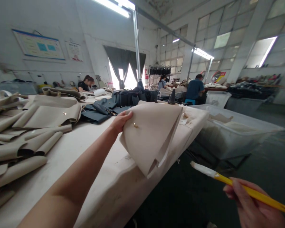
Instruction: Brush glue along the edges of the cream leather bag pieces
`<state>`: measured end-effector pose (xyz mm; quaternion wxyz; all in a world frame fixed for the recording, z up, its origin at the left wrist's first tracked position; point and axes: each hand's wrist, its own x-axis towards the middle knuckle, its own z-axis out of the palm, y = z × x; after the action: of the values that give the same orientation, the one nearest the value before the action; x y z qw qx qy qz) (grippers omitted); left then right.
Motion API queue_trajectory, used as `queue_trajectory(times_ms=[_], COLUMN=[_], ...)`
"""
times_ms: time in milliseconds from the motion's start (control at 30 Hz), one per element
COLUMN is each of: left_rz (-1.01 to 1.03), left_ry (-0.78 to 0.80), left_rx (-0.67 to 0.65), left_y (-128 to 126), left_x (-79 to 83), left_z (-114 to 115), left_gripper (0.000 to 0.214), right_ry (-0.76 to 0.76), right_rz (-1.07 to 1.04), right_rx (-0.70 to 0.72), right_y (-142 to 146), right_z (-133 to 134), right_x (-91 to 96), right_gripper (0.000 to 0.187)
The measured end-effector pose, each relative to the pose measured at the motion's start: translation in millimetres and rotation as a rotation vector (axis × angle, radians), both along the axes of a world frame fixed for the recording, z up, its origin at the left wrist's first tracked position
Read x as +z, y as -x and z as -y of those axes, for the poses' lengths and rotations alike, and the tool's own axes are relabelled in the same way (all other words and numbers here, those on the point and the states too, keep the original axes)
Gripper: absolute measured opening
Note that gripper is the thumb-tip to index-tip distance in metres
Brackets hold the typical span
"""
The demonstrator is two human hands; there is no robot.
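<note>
My left hand [120, 121] grips the upper left edge of a folded beige leather-like piece [152, 136] and holds it up over the table's right edge. A small metal stud shows on the piece near my thumb. My right hand [249, 207], low at the right, is closed round a yellow-handled brush [239, 186]. The brush's white tip points left toward the lower corner of the beige piece and stays apart from it.
A long white work table [68, 152] carries piles of beige pieces [26, 133] at the left and dark blue pieces [104, 110] farther back. A clear plastic bin [230, 133] stands to the right. Other people sit working in the background.
</note>
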<state>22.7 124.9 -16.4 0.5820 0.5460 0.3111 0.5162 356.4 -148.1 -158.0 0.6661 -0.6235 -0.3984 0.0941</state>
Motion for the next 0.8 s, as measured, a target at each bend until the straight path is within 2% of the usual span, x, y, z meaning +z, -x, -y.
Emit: queue_trajectory(times_ms=[67, 133, 267, 400, 533, 800], left_rz=[0.023, 0.060, 0.109, 0.127, 0.134, 0.104], left_ry=[0.051, 0.086, 0.141, 0.161, 0.207, 0.268], left_rx=[-0.027, -0.048, -0.069, -0.101, -0.131, -0.133], left_y=[3, 4, 7, 12, 10, 0], left_x=[-24.2, -41.4, -60.0, -68.9, -73.2, -77.4], left_z=[12, 20, 20, 15, 16, 12], left_gripper=[0.033, 0.033, 0.034, 0.034, 0.033, 0.030], right_ry=[-0.003, -0.011, -0.002, 0.050, 0.137, 0.126], right_rz=[0.007, 0.029, 0.090, 0.163, 0.272, 0.464], right_rx=[0.065, 0.124, 0.213, 0.303, 0.361, 0.232], right_y=[8, 16, 32, 50, 57, 45], right_z=[-10, -21, -42, -59, -77, -117], right_x=[7.2, 13.7, 27.9, 38.5, 37.4, 43.7], right_gripper=[0.035, 0.036, 0.034, 0.032, 0.035, 0.034])
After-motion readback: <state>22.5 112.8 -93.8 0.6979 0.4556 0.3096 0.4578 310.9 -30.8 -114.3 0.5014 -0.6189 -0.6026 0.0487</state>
